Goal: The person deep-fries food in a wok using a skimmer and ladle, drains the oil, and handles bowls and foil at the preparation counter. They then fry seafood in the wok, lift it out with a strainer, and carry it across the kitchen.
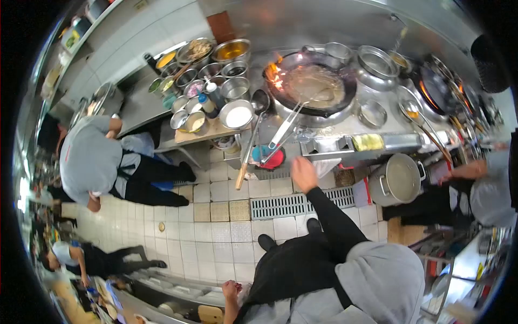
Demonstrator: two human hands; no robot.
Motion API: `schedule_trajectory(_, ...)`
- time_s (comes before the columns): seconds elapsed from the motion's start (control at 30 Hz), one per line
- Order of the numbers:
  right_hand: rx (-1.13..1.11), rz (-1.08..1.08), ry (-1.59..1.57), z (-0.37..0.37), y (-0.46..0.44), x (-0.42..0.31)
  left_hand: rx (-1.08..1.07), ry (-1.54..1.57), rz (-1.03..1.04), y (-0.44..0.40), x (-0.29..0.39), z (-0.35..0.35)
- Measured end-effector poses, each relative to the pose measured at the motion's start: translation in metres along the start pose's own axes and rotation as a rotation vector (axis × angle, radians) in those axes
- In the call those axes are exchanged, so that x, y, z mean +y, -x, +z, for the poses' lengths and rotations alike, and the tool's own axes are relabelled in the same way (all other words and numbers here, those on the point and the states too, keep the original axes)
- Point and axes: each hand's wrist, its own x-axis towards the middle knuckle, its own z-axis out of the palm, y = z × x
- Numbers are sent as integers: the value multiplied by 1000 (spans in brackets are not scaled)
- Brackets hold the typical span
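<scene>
My right hand, blurred, is over the front of the stove, its fingers not clear. No held item shows in it. Beyond it, a black wok holds bubbling liquid, with flames at its left rim. A wire skimmer with a white handle rests in the wok. To the left lies a ladle with a wooden handle, over the counter edge. Low in the view, my left hand has curled fingers beside the counter behind me; what they may hold is too small to name.
Bowls of ingredients and squeeze bottles stand left of the wok. A large pot is at the right, beside a co-worker. Another co-worker stands at the left. A floor grate lies below the stove.
</scene>
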Motion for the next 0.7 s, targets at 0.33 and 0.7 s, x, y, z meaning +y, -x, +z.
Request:
schedule_trajectory(0.33,-696,356,812,-79,-17,292,-63,-45,-195,120,-92,73)
schedule_trajectory(0.7,-972,490,906,-51,-41,355,174,-469,-14,163,-141,59)
